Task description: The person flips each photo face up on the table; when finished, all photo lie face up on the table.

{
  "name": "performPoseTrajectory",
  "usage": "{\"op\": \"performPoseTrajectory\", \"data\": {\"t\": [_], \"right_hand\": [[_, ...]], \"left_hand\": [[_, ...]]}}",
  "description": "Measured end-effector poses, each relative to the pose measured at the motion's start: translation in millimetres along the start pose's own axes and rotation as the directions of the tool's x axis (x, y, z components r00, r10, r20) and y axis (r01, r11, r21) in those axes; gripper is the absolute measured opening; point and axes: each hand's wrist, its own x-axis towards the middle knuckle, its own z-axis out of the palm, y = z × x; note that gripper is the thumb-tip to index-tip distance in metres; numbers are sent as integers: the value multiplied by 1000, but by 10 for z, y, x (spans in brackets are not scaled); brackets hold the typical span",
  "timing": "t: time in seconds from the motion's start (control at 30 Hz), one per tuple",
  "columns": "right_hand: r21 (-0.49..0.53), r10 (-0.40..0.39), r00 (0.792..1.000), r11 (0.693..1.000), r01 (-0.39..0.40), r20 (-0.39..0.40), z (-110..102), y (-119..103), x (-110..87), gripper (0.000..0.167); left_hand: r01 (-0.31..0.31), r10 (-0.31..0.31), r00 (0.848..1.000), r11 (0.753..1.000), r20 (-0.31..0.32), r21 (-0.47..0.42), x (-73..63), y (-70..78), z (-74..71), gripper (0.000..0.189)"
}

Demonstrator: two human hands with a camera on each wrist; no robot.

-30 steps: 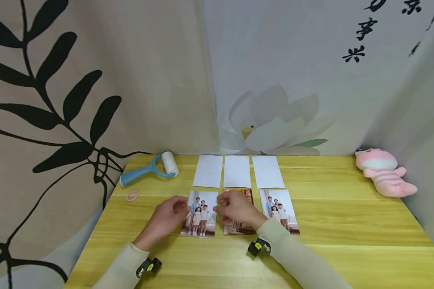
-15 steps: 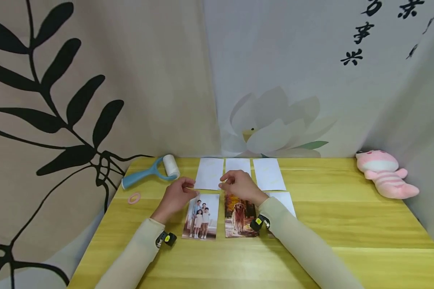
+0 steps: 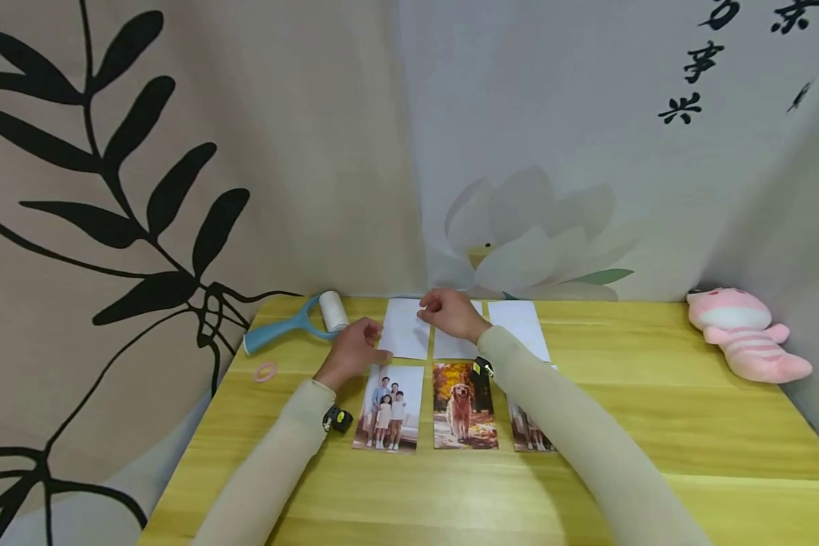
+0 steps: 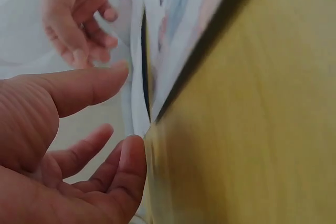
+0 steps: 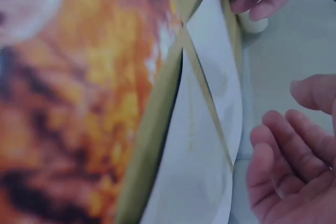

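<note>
In the head view, my left hand (image 3: 355, 353) is at the left edge of the back-left white card (image 3: 404, 326), just above the top of a family photo (image 3: 389, 409). My right hand (image 3: 450, 312) hovers over the gap between that card and the middle white card (image 3: 454, 349), covering part of both. Both wrist views show thumb and fingers apart, with nothing held in either hand (image 4: 100, 145). A photo of a golden dog (image 3: 464, 409) lies in the middle of the front row. Beside it, another family photo (image 3: 531, 431) is partly hidden by my right sleeve.
A third white card (image 3: 519, 330) lies at the back right of the row. A blue-handled lint roller (image 3: 293, 324) and a pink ring (image 3: 265, 371) are on the left of the wooden table (image 3: 655, 409). Far right lies a pink plush toy (image 3: 747, 334).
Both hands have left the sides of the left family photo and moved away from me to the white cards. The photos and cards stay in their two rows.
</note>
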Motion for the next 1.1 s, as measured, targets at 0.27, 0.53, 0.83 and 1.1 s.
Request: {"op": "performPoseTrajectory", "data": {"t": [0.27, 0.53, 0.83, 1.1], "right_hand": [[-115, 22, 1000, 993, -24, -23, 102, 22, 316, 41], [-198, 98, 995, 975, -102, -32, 156, 84, 442, 44], [-246, 96, 995, 964, -100, -26, 202, 95, 467, 28], [-292, 100, 990, 948, -125, -99, 158, 95, 408, 26]], "left_hand": [[30, -31, 999, 997, 23, 66, 105, 9, -9, 62], [19, -24, 998, 997, 65, 80, 110, 33, -16, 64], [53, -57, 994, 998, 89, 45, 137, -3, -13, 66], [41, -48, 993, 997, 109, 67, 116, -5, -13, 79]]}}
